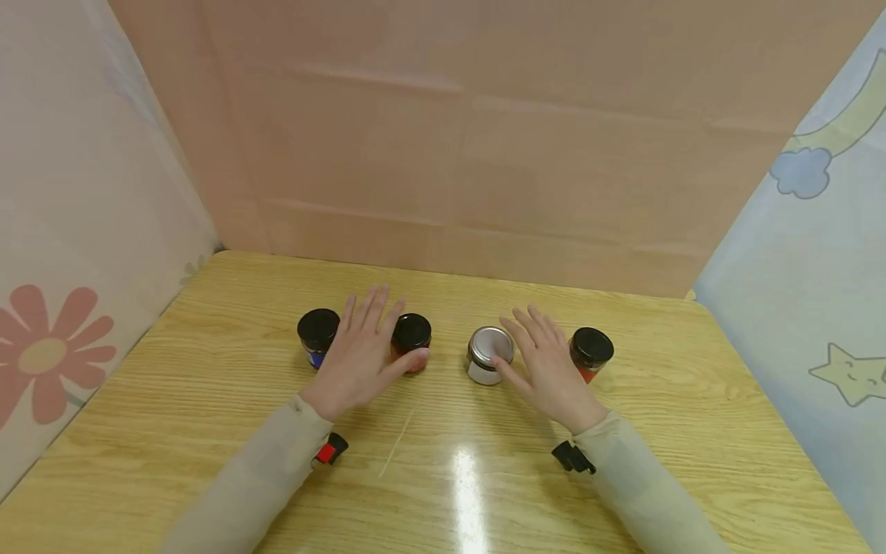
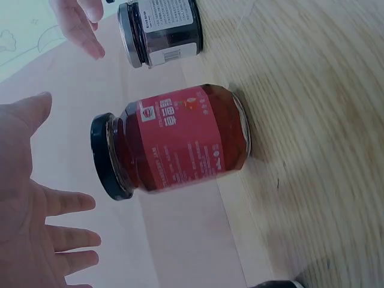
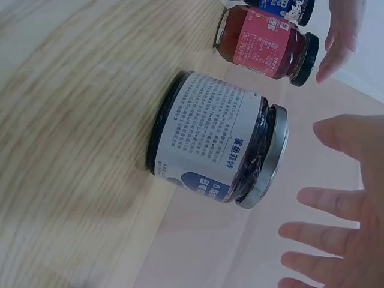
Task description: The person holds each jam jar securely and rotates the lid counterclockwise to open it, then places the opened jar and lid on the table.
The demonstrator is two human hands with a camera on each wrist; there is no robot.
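Observation:
Four is avoided here: several lidded glass jars stand upright in a row on the wooden table [image 1: 429,431]. My left hand [image 1: 360,358], fingers spread, hovers between a black-lidded jar with a blue label [image 1: 318,331] and a red-labelled jar with a black lid [image 2: 177,141]. My right hand [image 1: 547,365], also with fingers extended, is over the gap between a silver-lidded jar with a white label [image 3: 207,138] and a black-lidded jar with a red label [image 1: 591,350]. Both wrist views show a space between palm and jar; neither hand grips anything.
A pinkish backdrop [image 1: 457,154] rises behind the table's far edge. Patterned side panels stand at left [image 1: 83,192] and right [image 1: 810,269]. Each wrist carries a small black strap mount [image 1: 573,458].

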